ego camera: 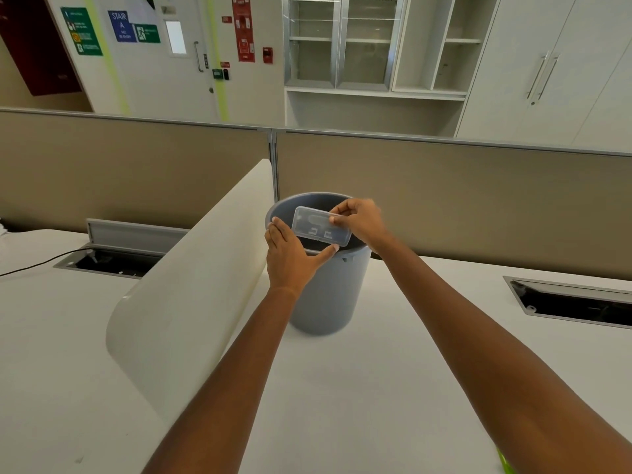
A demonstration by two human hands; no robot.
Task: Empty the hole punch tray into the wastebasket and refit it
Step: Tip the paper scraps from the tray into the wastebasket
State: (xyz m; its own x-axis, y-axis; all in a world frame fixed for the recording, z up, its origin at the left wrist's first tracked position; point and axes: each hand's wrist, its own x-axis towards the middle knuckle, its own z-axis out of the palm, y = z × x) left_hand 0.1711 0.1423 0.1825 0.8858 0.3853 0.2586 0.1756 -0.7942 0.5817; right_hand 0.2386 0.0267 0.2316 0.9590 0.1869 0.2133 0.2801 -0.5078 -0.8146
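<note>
A grey round wastebasket [328,295] stands on the white desk in the middle of the view. Over its open mouth I hold a clear plastic hole punch tray [319,226], tilted with its flat face toward me. My right hand [359,220] pinches the tray's upper right edge. My left hand [290,258] sits at the bin's near left rim, fingers spread, with its thumb under the tray's lower right corner. The hole punch itself is out of view.
A cream curved divider panel [191,295] rises from the desk just left of the bin. Open cable trays are sunk into the desk at left [109,261] and right [574,302]. A beige partition wall [444,200] runs behind the bin.
</note>
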